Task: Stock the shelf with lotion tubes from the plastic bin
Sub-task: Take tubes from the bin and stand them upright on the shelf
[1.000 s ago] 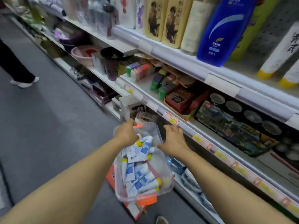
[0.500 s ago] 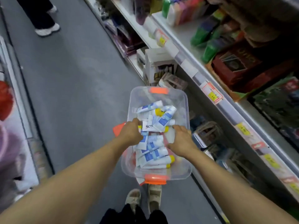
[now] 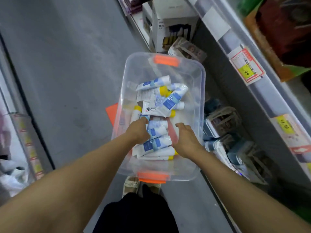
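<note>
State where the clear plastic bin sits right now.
In the head view, the plastic bin sits at centre on the aisle floor, left of the shelf, with both hands reaching into it.

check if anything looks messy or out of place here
The lotion tubes lie jumbled in the plastic bin, crossing at all angles. An orange lid sits askew under the bin on the floor. Nothing looks spilled or damaged.

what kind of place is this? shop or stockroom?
Most likely a retail shop aisle. The shelf edge carries a price tag reading 99, boxed goods sit on the lower shelf, and a clear plastic bin of lotion tubes awaits stocking.
</note>
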{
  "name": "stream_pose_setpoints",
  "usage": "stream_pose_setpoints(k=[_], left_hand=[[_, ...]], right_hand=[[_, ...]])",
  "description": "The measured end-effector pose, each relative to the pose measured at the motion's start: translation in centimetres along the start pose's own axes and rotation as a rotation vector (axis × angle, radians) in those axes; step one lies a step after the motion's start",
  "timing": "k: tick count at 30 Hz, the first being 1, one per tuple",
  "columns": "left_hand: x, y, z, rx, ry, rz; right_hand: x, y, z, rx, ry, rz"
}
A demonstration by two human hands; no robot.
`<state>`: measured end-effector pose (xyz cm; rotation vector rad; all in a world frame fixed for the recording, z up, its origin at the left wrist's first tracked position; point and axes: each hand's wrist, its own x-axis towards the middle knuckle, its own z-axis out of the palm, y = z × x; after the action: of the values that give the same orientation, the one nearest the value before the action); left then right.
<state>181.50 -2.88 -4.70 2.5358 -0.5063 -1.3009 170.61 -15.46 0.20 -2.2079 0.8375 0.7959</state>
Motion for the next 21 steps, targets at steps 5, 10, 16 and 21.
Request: stream_pose_setpoints(k=[5, 10, 16, 21], left_hand=[[3.6, 0.9, 2.8, 0.042, -0.039, 0.068], [6.0, 1.2, 5.6, 0.131, -0.071, 0.166], [6.9, 0.9, 6.9, 0.35, -0.006, 0.241], [6.2, 0.8, 4.9, 0.275, -0.017, 0.241]], right_hand=[[1.4, 1.0, 1.2, 0.076, 0.034, 0.007], [2.4, 1.8, 2.5, 0.098, 0.058, 0.01], [3.4, 2.2, 3.5, 0.082, 0.064, 0.033], [3.3, 2.4, 3.4, 0.058, 0.068, -0.003]])
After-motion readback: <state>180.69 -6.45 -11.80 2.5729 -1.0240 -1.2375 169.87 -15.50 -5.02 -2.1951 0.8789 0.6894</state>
